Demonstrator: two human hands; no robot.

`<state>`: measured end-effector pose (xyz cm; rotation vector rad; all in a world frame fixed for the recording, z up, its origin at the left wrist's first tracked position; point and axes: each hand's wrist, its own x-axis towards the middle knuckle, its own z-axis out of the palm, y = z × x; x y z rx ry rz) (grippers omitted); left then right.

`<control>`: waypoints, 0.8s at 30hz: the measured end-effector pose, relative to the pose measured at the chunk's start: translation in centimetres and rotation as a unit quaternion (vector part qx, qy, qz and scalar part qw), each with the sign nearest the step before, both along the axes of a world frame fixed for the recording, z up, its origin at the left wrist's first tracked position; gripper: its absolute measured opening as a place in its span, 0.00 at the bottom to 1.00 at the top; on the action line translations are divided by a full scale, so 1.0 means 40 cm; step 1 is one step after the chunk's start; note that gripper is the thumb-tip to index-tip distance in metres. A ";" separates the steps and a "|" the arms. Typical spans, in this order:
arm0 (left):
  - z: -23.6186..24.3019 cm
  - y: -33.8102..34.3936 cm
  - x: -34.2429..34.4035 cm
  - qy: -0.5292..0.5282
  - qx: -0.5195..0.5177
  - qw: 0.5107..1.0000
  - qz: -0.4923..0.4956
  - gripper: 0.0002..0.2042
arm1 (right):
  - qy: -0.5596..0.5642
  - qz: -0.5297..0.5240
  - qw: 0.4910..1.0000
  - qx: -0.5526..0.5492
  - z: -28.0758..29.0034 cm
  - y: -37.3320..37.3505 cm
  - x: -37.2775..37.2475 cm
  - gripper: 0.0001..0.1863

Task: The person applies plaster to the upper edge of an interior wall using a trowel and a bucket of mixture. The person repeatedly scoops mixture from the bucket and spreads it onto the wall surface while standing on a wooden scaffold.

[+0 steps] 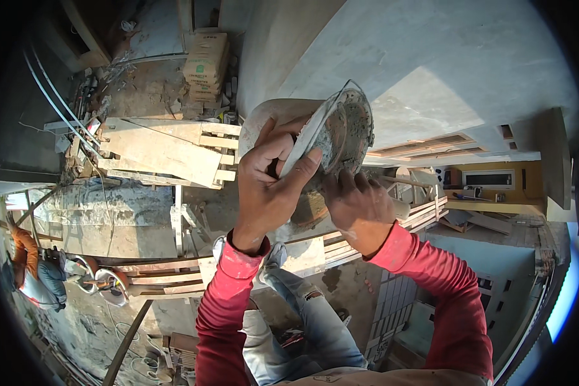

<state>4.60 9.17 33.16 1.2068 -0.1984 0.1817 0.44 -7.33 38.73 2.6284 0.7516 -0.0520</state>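
A round, mortar-caked bucket [357,125] with a thin wire handle is tilted in front of me near the wall. My left hand [270,183] is closed on its pale edge, the thumb over the mortar side and the fingers behind. A pale, rounded surface [257,119] shows behind those fingers; whether it belongs to the bucket I cannot tell. My right hand [360,206] is at the bucket's lower edge with its fingers curled. Beside that hand shows a pale, blunt end [401,210], perhaps a tool's handle. What the right fingers grip is hidden.
Wooden scaffold planks [164,280] run below me, near my feet. Smooth grey wall [424,58] rises ahead. To the left are a board-topped wooden platform [167,148] and stacked bags [206,64]. Another person [35,273] works at far left near buckets [112,286].
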 end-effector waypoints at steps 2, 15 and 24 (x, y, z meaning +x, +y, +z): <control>0.017 0.004 -0.011 -0.011 0.037 0.999 -0.006 0.19 | 0.102 -0.102 0.972 0.184 0.050 -0.017 -0.003 0.14; 0.036 0.028 0.001 0.101 -0.112 0.985 0.085 0.12 | 0.241 -0.151 0.812 0.510 0.240 -0.232 0.010 0.11; 0.062 -0.029 -0.004 0.070 -0.099 0.987 0.101 0.13 | -0.078 -0.224 0.880 0.412 0.741 -0.238 0.170 0.14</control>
